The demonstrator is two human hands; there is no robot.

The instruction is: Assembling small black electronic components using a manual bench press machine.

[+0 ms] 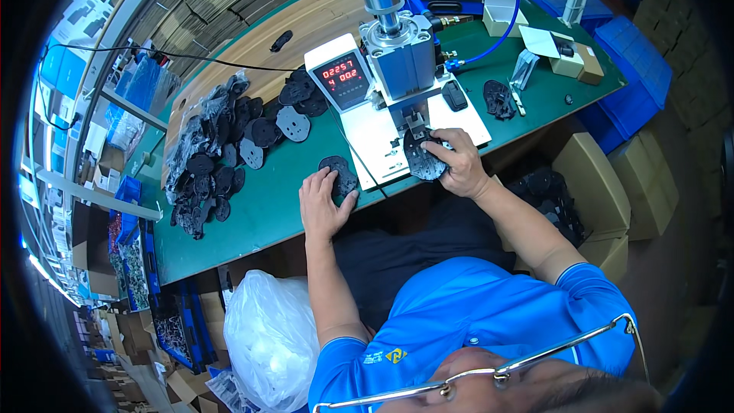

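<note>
My right hand (461,167) grips a black, rounded plastic plate (423,159) by its right edge, thumb on top. The plate sits at the front of the press's white base, right below the press head (411,116). On the green table to the left, my left hand (324,203) lies with fingers and thumb apart, touching the edge of another dark plate (342,176). That plate lies flat beside the base. The bench press (401,57) stands upright, with a white display box (336,73) showing lit red digits on its left.
A heap of dark plates (222,138) covers the table's left. Right of the press are a black part (499,99), small open boxes (567,57) and a blue air hose (508,27). A cardboard box (592,176) with dark parts stands below the right edge; a white plastic bag (271,336) is lower left.
</note>
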